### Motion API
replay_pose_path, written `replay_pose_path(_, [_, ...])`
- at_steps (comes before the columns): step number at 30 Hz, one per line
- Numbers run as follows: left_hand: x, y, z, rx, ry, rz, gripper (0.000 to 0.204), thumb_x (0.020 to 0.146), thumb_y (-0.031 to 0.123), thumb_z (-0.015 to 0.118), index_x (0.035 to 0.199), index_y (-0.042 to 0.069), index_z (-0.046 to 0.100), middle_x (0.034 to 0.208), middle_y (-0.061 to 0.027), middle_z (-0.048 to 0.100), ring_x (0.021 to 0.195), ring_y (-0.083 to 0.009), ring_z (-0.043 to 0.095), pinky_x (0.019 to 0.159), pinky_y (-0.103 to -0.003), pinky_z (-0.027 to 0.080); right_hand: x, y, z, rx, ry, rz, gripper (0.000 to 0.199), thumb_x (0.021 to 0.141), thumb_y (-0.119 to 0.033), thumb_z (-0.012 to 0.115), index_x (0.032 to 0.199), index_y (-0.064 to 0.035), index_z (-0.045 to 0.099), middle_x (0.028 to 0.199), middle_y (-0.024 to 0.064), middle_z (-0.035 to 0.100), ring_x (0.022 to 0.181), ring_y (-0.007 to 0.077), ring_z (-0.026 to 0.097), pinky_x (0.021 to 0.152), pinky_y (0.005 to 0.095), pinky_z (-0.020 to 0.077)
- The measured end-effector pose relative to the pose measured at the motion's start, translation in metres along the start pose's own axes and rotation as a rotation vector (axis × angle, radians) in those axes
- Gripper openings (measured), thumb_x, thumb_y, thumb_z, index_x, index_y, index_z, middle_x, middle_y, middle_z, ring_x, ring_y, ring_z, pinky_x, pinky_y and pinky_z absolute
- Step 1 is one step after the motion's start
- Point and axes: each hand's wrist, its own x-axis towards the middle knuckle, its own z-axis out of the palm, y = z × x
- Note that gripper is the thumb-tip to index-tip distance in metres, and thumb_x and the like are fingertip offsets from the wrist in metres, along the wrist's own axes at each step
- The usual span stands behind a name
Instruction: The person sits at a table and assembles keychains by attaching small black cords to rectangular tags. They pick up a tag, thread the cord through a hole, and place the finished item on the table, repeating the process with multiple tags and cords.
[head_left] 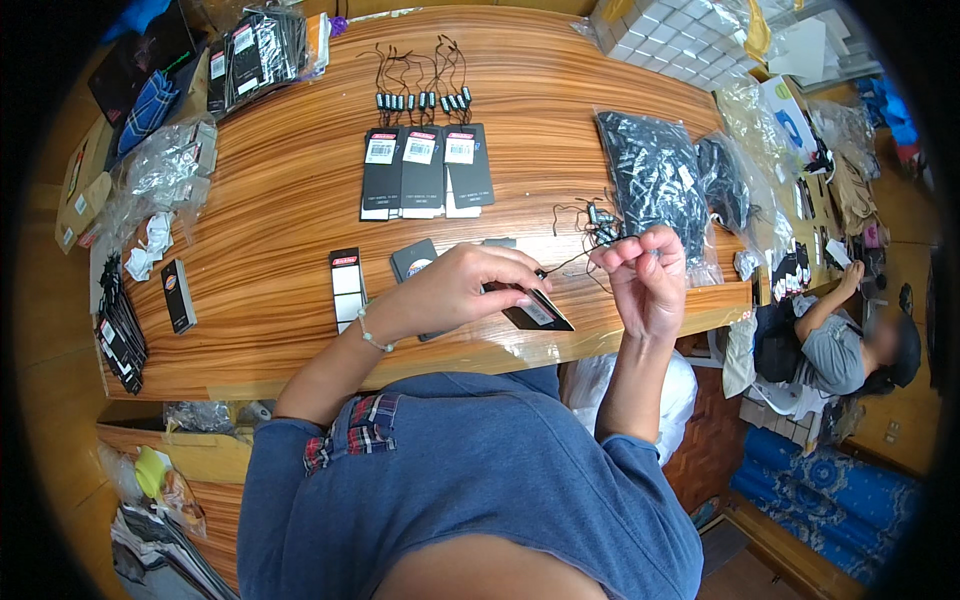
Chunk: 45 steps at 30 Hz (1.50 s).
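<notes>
- The left hand (455,285) is pinching a small black card tag (535,310) with closed fingers, just above the near edge of the counter (290,200).
- The right hand (645,275) is curling shut around a thin black string (565,262), and the string is running across to the tag.
- It looks like the string is just going into the tag, so this tag is not finished yet.
- A little bunch of loose strings (600,225) is lying on the counter right behind the right hand, waiting.
- A few more single tags (347,285) are lying near the left hand, close to the near edge.
- In the middle of the counter, a row of black tags (425,170) is sitting in neat piles.
- Behind that row, more strings with little black ends (420,85) are lying lined up.
- On the right side, clear bags (655,175) full of small black things are lying there.
- At the left edge, more tag piles (120,335) and crinkly clear bags (165,165) are sitting.
- Many tags and strings are not joined yet, so a lot of work seems to be left.
- Beyond the right edge of the counter, another person (835,345) is sitting lower down.
</notes>
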Motion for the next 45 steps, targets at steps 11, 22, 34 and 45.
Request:
replay_pose_path(11, [-0.004, 0.014, -0.009, -0.037, 0.453, -0.133, 0.016, 0.08, -0.003, 0.056, 0.096, -0.004, 0.06, 0.111, -0.0087, 0.053, 0.091, -0.0088, 0.055, 0.074, -0.022, 0.049, 0.008, 0.001, 0.041, -0.646, 0.118, -0.176, 0.007, 0.081, 0.003, 0.056, 0.085, 0.0054, 0.06, 0.09, 0.0118, 0.059, 0.082, 0.016, 0.055, 0.072, 0.0245, 0.0431])
replay_pose_path(22, [0.001, 0.017, -0.008, -0.009, 0.578, -0.108, 0.025, 0.078, -0.004, 0.061, 0.102, 0.001, 0.055, 0.093, -0.004, 0.06, 0.083, -0.0095, 0.059, 0.072, -0.021, 0.048, 0.007, 0.035, 0.048, -1.03, 0.22, -0.105, 0.01, 0.078, 0.006, 0.057, 0.086, 0.002, 0.055, 0.078, 0.0043, 0.056, 0.068, 0.0087, 0.051, 0.063, 0.0211, 0.0417])
replay_pose_path(34, [0.004, 0.022, -0.005, 0.047, 0.597, -0.111, 0.022, 0.077, -0.004, 0.062, 0.097, 0.002, 0.055, 0.089, -0.0023, 0.06, 0.078, -0.0058, 0.058, 0.063, -0.017, 0.047, 0.018, 0.051, 0.055, -1.263, 0.216, -0.293, 0.014, 0.073, 0.007, 0.059, 0.082, 0.0009, 0.051, 0.071, 0.0085, 0.056, 0.063, 0.0164, 0.054, 0.059, 0.0269, 0.0433])
replay_pose_path(45, [0.005, 0.023, -0.004, 0.045, 0.591, -0.138, 0.019, 0.077, -0.002, 0.063, 0.093, 0.002, 0.057, 0.084, -0.0014, 0.06, 0.077, -0.0056, 0.058, 0.06, -0.016, 0.046, 0.02, 0.054, 0.048, -1.31, 0.197, -0.343, 0.016, 0.072, 0.007, 0.059, 0.082, 0.0005, 0.05, 0.071, 0.009, 0.056, 0.062, 0.0178, 0.054, 0.057, 0.0278, 0.0436])
